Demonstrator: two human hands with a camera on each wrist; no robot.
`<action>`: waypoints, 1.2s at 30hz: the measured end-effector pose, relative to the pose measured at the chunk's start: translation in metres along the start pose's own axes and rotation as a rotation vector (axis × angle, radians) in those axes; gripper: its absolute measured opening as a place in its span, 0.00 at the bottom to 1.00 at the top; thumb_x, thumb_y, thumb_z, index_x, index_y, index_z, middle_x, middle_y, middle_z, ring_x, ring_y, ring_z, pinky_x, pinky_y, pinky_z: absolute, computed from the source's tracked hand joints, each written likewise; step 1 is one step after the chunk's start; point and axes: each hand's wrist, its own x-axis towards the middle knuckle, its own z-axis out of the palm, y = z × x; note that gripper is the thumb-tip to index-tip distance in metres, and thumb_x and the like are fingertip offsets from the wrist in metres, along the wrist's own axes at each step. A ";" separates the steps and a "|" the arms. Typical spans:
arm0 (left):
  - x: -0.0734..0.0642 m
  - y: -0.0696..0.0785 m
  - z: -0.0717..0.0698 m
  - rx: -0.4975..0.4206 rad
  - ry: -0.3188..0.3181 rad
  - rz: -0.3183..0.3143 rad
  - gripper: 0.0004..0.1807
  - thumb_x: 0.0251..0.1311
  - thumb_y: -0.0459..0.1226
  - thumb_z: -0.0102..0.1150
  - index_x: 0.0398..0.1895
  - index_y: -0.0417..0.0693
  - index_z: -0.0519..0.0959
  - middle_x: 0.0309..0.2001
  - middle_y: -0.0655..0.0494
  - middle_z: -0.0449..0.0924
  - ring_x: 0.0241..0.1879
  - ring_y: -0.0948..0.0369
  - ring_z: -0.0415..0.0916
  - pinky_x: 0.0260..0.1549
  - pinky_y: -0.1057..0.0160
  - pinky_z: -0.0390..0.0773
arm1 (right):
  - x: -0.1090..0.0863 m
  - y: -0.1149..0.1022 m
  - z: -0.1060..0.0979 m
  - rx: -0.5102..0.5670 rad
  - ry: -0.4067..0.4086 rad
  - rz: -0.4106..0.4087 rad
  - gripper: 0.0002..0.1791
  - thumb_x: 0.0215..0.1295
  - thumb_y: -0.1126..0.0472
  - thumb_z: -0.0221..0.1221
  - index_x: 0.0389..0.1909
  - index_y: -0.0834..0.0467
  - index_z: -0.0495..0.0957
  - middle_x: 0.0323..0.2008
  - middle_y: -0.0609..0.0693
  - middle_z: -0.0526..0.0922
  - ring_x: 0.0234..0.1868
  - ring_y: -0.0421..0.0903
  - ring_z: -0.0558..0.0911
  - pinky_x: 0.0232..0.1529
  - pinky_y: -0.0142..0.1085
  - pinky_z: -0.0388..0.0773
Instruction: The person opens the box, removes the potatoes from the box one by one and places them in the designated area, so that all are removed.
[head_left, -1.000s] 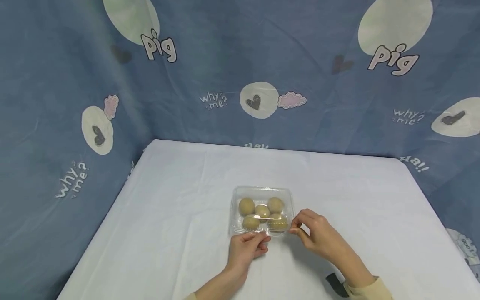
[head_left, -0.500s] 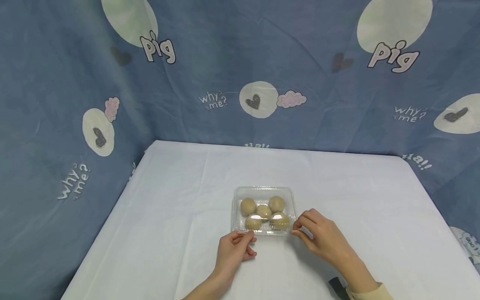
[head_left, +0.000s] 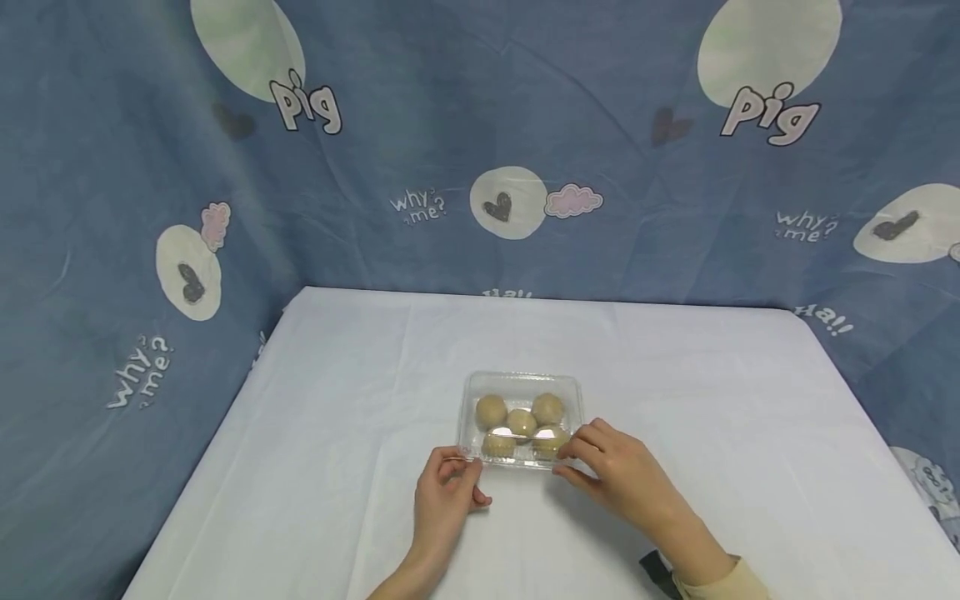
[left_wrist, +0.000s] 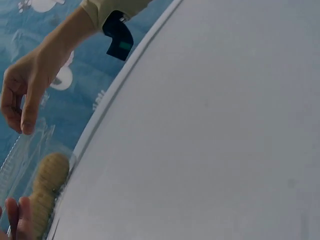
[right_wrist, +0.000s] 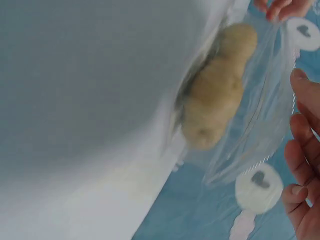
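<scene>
Plastic box (head_left: pixel 521 381): both front corners engaged
Left hand (head_left: pixel 444 498): slid leftward, pinching box
Right hand (head_left: pixel 617 472): shifted inward, grip unclear

1. We see a blue curtain (head_left: pixel 375 125) printed with whitish ovals (head_left: pixel 528 200), dark grey hearts (head_left: pixel 498 207) and pink clouds (head_left: pixel 573 201).
2. Its "pig" lettering (head_left: pixel 795 123) looks white to us, outlined in black.
3. We find the tablecloth (head_left: pixel 337 417) plain white.
4. We see a clear, colourless container (head_left: pixel 525 385) and yellowish-tan balls (head_left: pixel 521 422).
5. We note a pale yellow sleeve (head_left: pixel 723 582) and a black strap (left_wrist: pixel 122 35) with a green patch (left_wrist: pixel 125 45).
</scene>
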 end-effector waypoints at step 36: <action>0.025 0.008 -0.027 -0.013 -0.257 -0.141 0.05 0.64 0.30 0.49 0.34 0.33 0.71 0.26 0.51 0.74 0.22 0.62 0.75 0.31 0.58 0.86 | 0.014 -0.018 0.026 -0.215 0.012 -0.045 0.09 0.52 0.58 0.72 0.25 0.54 0.80 0.25 0.42 0.78 0.27 0.41 0.77 0.23 0.32 0.70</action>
